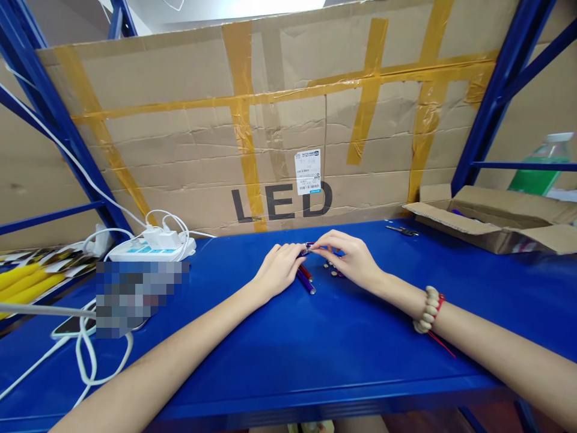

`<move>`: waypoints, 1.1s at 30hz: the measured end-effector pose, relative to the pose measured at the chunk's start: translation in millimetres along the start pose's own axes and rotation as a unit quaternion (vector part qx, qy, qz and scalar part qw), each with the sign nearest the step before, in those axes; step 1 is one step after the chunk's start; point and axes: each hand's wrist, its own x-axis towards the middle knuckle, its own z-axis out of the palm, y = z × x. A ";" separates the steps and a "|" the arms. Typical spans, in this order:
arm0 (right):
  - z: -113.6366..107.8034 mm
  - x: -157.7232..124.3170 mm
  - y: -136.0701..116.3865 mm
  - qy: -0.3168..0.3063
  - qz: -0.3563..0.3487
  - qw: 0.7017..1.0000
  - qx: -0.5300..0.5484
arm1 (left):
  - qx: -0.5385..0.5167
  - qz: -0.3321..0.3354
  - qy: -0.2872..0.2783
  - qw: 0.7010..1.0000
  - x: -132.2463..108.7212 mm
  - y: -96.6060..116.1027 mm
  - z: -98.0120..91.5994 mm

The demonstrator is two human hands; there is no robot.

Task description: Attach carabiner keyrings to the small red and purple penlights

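Near the middle of the blue shelf top (270, 349), my left hand (280, 267) is closed around a small purple metal tube (307, 249) with a shiny end. At that end, the thumb and fingertips of my right hand (354, 258) are pinched together; whatever they grip is too small to make out. Below my left fingers lie a second purple tube (306, 282) with a silver tip and a red tube (306, 273) beside it. Several small round silver discs, like button cells (333, 273), are scattered under my right hand, partly hidden by it.
Behind stands a taped cardboard sheet (193, 162) marked LED. A white power strip (153, 246) with plugs, looping white cables (92, 379) and a phone (72, 326) sit left. Keys (402, 230) and an open cardboard box (487, 231) are at right.
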 end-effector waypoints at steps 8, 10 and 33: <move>0.4 -0.4 1.5 -0.013 0.009 1.000 0.002 | 0.000 0.002 -0.005 1.000 0.2 0.0 -0.4; 0.7 -0.4 2.2 -0.011 0.016 1.000 0.007 | 0.002 0.002 -0.008 1.000 0.2 0.2 -0.8; -0.2 1.8 2.7 0.005 0.108 0.987 0.117 | -0.060 0.042 0.015 0.997 -2.1 -1.4 -4.8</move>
